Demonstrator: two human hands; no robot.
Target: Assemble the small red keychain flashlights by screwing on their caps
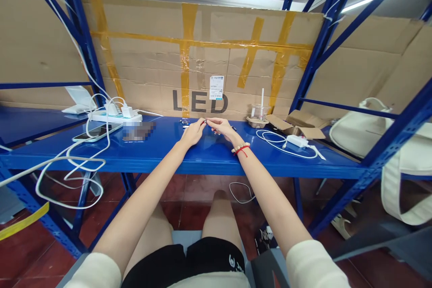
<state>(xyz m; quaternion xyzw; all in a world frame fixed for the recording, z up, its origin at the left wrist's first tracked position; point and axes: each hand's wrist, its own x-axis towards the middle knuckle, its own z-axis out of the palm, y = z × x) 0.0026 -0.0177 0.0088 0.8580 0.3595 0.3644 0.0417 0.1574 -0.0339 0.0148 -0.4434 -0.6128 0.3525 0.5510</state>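
Observation:
My left hand [195,132] and my right hand [220,127] meet over the middle of the blue shelf table [162,144]. Their fingertips pinch together around something small and dark, too tiny to make out. Behind my left hand lies a cluster of small metallic parts [184,122] on the tabletop. A few more small dark bits show under and beside my right hand, partly hidden by it. A beaded bracelet with a red cord [240,147] circles my right wrist.
At left are a phone [97,132], a power strip [116,116] and looping white cables [69,157]. To the right stand a plastic cup in a carton holder [258,117], a charger [297,141] with its cable and an open cardboard box [300,122]. Cardboard [141,67] walls the back.

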